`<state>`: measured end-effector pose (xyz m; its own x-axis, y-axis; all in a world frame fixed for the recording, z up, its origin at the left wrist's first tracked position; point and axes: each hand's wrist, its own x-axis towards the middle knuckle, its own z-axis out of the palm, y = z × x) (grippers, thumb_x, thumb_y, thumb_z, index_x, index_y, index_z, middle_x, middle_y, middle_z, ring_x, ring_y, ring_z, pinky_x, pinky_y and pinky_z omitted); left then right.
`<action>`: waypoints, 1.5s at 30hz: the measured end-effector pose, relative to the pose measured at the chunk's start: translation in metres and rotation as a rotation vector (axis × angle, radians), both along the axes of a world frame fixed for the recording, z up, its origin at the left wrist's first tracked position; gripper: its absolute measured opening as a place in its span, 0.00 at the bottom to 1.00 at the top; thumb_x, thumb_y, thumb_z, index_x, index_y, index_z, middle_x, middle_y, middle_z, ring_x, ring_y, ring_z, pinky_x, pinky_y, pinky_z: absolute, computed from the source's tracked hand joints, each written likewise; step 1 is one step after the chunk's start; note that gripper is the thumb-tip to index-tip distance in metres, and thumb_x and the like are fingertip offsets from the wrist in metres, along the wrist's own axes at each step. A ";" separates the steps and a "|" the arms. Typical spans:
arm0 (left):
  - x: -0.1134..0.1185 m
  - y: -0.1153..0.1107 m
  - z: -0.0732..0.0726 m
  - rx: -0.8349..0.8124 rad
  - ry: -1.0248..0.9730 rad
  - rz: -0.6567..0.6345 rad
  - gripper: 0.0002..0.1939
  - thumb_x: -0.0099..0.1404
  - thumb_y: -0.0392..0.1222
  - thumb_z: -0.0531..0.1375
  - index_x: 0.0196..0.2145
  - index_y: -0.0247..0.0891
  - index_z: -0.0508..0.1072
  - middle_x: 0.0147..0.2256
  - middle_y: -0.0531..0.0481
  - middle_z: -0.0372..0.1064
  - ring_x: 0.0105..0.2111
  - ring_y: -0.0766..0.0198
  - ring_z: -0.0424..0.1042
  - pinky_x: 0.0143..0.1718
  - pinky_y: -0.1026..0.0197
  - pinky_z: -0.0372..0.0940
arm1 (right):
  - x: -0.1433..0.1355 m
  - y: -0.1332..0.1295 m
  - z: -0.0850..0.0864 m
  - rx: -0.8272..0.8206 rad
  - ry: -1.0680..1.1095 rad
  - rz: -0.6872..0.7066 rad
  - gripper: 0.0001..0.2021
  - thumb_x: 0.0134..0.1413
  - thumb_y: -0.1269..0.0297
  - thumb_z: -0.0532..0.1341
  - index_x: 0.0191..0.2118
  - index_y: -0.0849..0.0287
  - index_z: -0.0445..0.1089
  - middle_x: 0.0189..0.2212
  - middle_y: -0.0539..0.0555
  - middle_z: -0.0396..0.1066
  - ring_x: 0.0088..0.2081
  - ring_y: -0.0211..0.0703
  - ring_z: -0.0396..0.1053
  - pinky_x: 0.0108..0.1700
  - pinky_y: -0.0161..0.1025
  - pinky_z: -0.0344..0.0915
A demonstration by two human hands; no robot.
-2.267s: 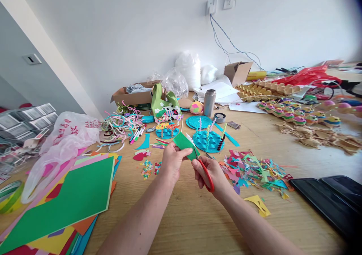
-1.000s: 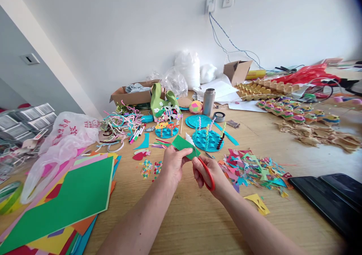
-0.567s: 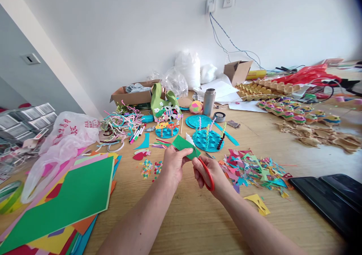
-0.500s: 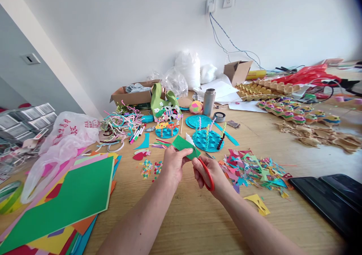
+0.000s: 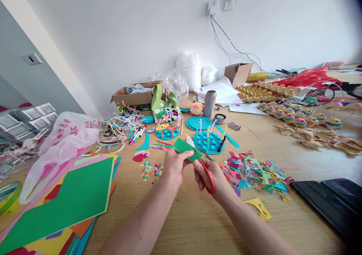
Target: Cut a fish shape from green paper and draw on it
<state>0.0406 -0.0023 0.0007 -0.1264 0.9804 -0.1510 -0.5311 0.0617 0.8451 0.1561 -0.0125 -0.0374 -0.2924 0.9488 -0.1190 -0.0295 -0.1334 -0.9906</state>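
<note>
Near the middle of the view, my left hand (image 5: 175, 166) pinches a small piece of green paper (image 5: 182, 146) between thumb and fingers. My right hand (image 5: 210, 177) is closed around the red-handled scissors (image 5: 209, 180), their handle loop standing out over the fingers. The scissors meet the lower right corner of the green paper; how far the blades are apart cannot be made out. Just beyond the paper are a white pointed tip (image 5: 189, 139) and a blue scalloped disc (image 5: 206, 142) with twisted upright stems.
A heap of paper scraps (image 5: 254, 172) lies right of my right hand, with a yellow scrap (image 5: 259, 207) nearer. Stacked coloured sheets (image 5: 82, 187) fill the left. A steel bottle (image 5: 209, 103) stands behind the discs; black phones (image 5: 325, 206) lie at the right.
The whole view has shifted slightly downward. Both hands keep nearly the same pose, with the green paper and scissors still held together.
</note>
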 end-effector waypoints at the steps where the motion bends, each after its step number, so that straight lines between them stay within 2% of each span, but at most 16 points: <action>1: 0.000 0.000 0.000 0.001 0.005 -0.003 0.12 0.39 0.34 0.70 0.21 0.33 0.70 0.21 0.52 0.69 0.21 0.67 0.67 0.26 0.63 0.63 | 0.000 0.000 0.000 0.001 -0.004 -0.003 0.25 0.46 0.40 0.61 0.22 0.58 0.58 0.12 0.44 0.63 0.10 0.30 0.59 0.12 0.28 0.49; 13: -0.001 0.000 -0.001 0.014 0.047 -0.003 0.11 0.40 0.35 0.69 0.21 0.34 0.70 0.22 0.52 0.70 0.22 0.66 0.68 0.28 0.62 0.64 | 0.000 0.001 -0.003 0.005 -0.005 0.000 0.22 0.47 0.44 0.63 0.23 0.58 0.57 0.12 0.44 0.63 0.10 0.31 0.59 0.12 0.28 0.49; 45: -0.002 0.001 -0.001 0.039 0.085 -0.012 0.13 0.39 0.36 0.70 0.21 0.34 0.69 0.21 0.53 0.68 0.22 0.67 0.66 0.29 0.61 0.63 | 0.001 0.001 -0.003 -0.018 0.017 0.002 0.22 0.44 0.44 0.65 0.23 0.58 0.57 0.12 0.44 0.63 0.09 0.31 0.60 0.11 0.27 0.49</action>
